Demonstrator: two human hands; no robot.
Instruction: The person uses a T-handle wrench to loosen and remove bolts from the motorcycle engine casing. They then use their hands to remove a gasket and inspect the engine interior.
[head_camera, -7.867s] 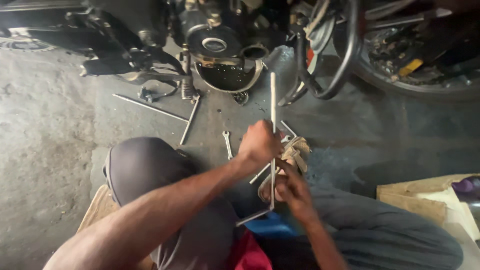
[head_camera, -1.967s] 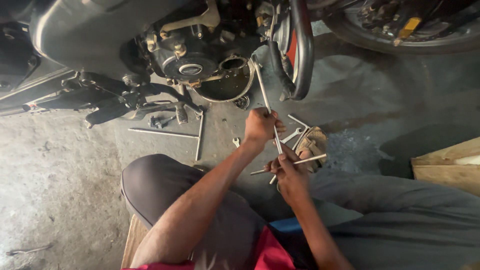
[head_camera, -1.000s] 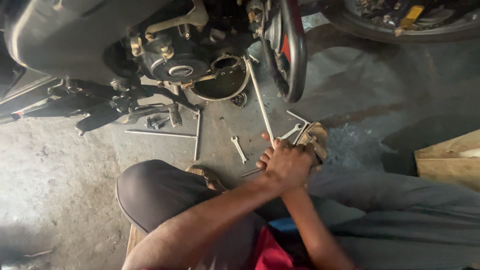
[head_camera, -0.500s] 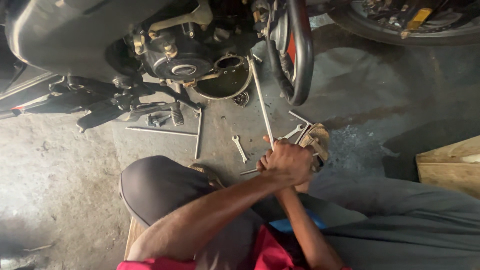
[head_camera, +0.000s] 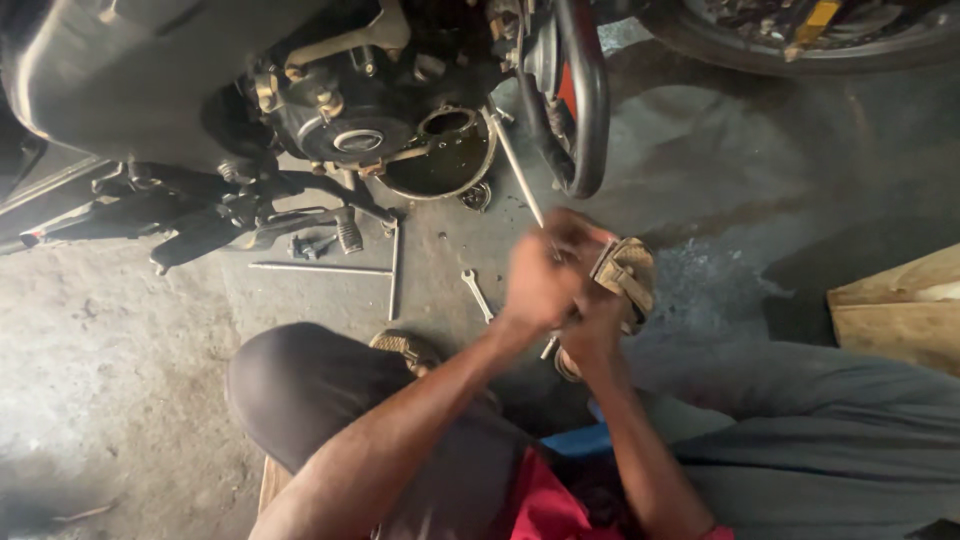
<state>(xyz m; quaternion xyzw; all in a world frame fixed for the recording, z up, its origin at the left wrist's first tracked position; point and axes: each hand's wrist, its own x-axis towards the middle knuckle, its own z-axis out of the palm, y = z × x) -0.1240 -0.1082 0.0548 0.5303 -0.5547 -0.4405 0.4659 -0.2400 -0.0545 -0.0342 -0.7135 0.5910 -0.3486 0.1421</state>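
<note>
The long thin steel rod (head_camera: 519, 172) slants from the motorcycle's round engine opening (head_camera: 440, 152) down into both hands. The left hand (head_camera: 540, 280) now sits higher, fisted around it; the right hand (head_camera: 592, 328) grips just below, beside the sandal (head_camera: 628, 275).

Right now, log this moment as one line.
left hand: grips metal rod | right hand: beside it, grip unclear | rod: toward engine
</note>
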